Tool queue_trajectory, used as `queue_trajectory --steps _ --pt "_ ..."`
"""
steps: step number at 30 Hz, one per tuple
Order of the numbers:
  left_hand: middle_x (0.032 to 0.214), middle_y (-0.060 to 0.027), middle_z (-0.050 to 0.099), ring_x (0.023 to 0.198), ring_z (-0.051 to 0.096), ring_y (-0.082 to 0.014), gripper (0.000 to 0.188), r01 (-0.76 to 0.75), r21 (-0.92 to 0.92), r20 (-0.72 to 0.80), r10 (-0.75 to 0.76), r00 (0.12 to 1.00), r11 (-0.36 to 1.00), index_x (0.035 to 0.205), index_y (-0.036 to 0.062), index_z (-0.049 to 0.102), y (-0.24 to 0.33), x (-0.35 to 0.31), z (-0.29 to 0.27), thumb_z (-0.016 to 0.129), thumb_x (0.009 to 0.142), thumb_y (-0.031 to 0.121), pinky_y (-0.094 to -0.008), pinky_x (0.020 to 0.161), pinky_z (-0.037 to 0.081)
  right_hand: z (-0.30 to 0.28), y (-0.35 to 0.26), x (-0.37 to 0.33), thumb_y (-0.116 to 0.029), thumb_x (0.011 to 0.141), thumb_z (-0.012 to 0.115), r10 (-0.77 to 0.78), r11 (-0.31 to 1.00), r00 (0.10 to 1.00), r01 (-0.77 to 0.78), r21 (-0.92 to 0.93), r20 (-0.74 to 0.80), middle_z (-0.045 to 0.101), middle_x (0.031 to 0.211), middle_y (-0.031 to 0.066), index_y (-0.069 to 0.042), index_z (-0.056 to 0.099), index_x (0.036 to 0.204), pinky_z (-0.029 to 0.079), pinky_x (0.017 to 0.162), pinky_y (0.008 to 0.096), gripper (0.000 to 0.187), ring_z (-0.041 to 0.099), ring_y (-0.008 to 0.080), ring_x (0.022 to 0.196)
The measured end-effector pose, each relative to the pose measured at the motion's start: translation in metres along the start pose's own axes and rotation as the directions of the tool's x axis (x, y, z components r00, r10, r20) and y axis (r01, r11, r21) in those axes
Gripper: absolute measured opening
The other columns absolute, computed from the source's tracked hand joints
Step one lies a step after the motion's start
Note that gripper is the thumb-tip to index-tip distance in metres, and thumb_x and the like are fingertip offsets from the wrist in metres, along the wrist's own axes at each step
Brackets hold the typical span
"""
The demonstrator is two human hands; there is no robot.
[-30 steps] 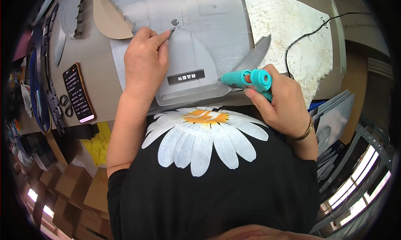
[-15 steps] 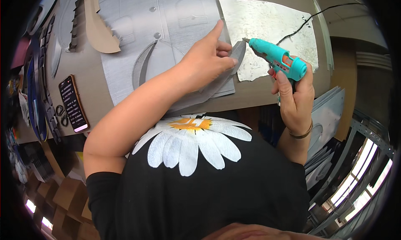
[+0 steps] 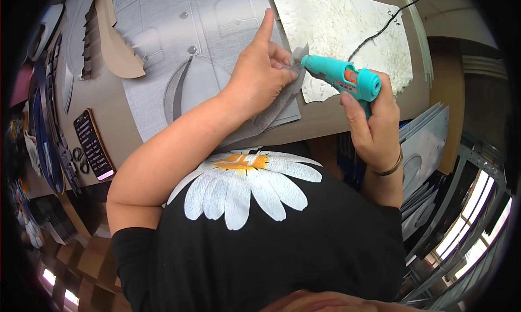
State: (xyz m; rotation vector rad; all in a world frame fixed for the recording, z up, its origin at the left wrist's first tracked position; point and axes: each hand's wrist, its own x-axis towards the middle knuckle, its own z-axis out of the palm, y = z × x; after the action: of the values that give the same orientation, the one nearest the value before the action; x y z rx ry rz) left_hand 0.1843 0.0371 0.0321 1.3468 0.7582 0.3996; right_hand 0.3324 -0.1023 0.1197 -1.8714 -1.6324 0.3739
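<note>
On the table (image 3: 108,103), grey fabric panel (image 3: 163,51) with snaps lies flat. Left hand (image 3: 258,73) pinches a curved grey strip (image 3: 271,114) at its upper end, thumb and fingers clamped, index finger pointing up. Right hand (image 3: 374,124) wrapped tight around teal glue gun (image 3: 342,76), nozzle touching the strip tip beside the left fingers. Crinkled silver sheet (image 3: 347,29) lies under the gun; black cord (image 3: 380,27) crosses it. Phone (image 3: 92,143) at left.
</note>
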Motion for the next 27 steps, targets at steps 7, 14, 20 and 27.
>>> queue_trajectory --steps 7,14,20,27 --pt "0.092 -0.0025 0.058 0.076 0.051 -0.0055 0.109 0.003 0.007 0.0 -0.003 1.0 1.0 0.16 0.007 0.001 -0.001 0.002 0.0 0.069 0.078 -0.014 -0.0188 0.073 0.048 0.002 0.001 0.005 -0.01 0.091 0.067 0.051 0.998 0.998 -0.052 -0.032 -0.021 0.066 0.079 0.0173 -0.001 0.053 0.115 0.052 0.06 0.0404 0.03 0.067 0.0382 0.068" --pt "0.093 -0.0032 0.058 0.076 0.051 -0.0052 0.109 0.041 0.016 0.0 -0.041 0.999 0.999 0.16 0.0077 0.0 0.0 0.001 -0.002 0.07 0.078 -0.013 -0.0183 0.074 0.048 0.007 0.009 0.001 -0.015 0.095 0.065 0.089 0.996 0.987 -0.091 -0.006 -0.131 0.065 0.077 0.0133 -0.001 0.053 0.116 0.05 0.058 0.0356 0.028 0.065 0.0261 0.062" --pt "0.11 -0.01 0.062 0.09 0.058 -0.0154 0.099 -0.2 0.338 0.053 0.193 0.98 0.92 0.161 0.017 0.014 0.012 -0.018 -0.014 0.07 0.083 -0.006 -0.0273 0.079 0.051 0.008 0.068 -0.005 -0.027 0.097 0.065 0.493 0.812 0.858 -0.393 0.432 -0.145 0.065 0.08 0.0101 0.002 0.054 0.121 0.046 0.06 0.0286 0.039 0.055 0.0141 0.062" --pt "0.107 -0.014 0.065 0.093 0.061 -0.0312 0.051 -0.214 0.796 -0.147 0.523 0.84 0.566 0.13 0.0088 0.064 0.022 -0.069 -0.096 0.072 0.08 0.003 -0.0393 0.085 0.049 0.026 0.096 -0.021 -0.028 0.084 0.078 -0.038 0.88 0.838 -0.23 -0.415 -0.545 0.057 0.065 0.0057 0.0 0.054 0.131 0.046 0.058 0.0325 0.059 0.054 0.0168 0.056"
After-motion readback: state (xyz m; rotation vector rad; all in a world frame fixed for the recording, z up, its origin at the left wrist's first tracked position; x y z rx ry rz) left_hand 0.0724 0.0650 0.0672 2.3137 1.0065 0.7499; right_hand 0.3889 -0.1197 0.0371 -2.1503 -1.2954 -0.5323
